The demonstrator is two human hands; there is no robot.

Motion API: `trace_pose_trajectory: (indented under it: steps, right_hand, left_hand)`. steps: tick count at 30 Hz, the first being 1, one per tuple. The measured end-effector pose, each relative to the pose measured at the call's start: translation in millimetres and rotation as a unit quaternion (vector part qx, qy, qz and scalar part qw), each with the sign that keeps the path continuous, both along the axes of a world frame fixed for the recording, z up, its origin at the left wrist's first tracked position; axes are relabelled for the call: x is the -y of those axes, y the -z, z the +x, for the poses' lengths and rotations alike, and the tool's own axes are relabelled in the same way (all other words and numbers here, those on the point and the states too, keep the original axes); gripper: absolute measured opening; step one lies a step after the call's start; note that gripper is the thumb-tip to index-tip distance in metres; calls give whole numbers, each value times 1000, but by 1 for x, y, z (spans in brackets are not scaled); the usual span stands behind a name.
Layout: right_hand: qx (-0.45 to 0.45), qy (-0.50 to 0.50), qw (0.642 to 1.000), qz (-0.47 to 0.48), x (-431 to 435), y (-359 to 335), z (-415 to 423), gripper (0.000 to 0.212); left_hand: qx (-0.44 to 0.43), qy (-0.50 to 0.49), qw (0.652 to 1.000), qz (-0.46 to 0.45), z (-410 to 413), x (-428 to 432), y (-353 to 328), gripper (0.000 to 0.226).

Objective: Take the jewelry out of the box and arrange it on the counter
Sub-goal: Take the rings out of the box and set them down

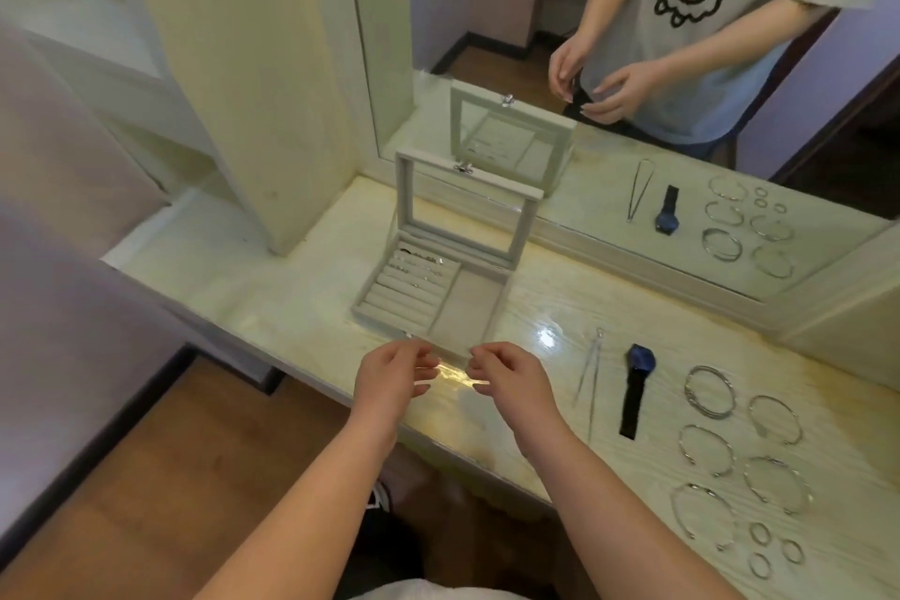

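Both your forearms reach in from the near edge, and your left hand [389, 378] and right hand [506, 375] meet over the front lip of the worktop [311, 287]. On each hand the fingers are pinched together, tips facing, as if a very fine piece is stretched between them; whatever it is, glare on the glossy surface hides it, so you cannot be sure from here. If it is a thin chain, expect it to be nearly weightless, limp and quick to tangle or slip, so keep hold of the two ends and lay it down straight.

To the right, already set out, are a long chain [588, 378], a dark blue watch [638, 385] with its strap pointing toward you, then bangles [710, 392] in two loose columns and small hoops [779, 551] nearest you. Those are stiff, light and smooth; they will slide on the slick top if nudged, so your right sleeve is the risk.

Just beyond your hands sits the jewelry box [467, 312], lid propped upright. Its right compartment looks empty; the far rows of the ring rolls on the left hold small rings [419, 266]. Pinch each from above, since they are tiny and wedged in soft slots.

Farther back the mirror [633, 63] doubles everything.
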State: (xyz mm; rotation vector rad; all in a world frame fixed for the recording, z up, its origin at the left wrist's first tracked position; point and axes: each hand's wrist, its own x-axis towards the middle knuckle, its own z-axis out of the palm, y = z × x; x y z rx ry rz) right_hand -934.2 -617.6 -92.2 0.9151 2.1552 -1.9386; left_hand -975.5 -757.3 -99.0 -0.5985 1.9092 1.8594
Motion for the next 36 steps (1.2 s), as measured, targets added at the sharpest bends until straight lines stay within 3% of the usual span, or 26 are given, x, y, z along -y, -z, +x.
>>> trace_pose_trajectory:
  steps: [15,27,31,36]
  right_hand:
    - [17,141,990,7,56,5,-73,9]
    - [31,130,991,14,39,20,-122,9]
    - [17,69,993,95,30,30,-151,11]
    - [19,-36,961,274,27,40,-179,14]
  left_hand:
    - [18,123,992,6,-109,45,8,20]
    - [46,113,992,12,-144,31,17,18]
    - [46,100,994,13,-160,31,21,17]
    - [46,111,993,14,-163,34,27,19]
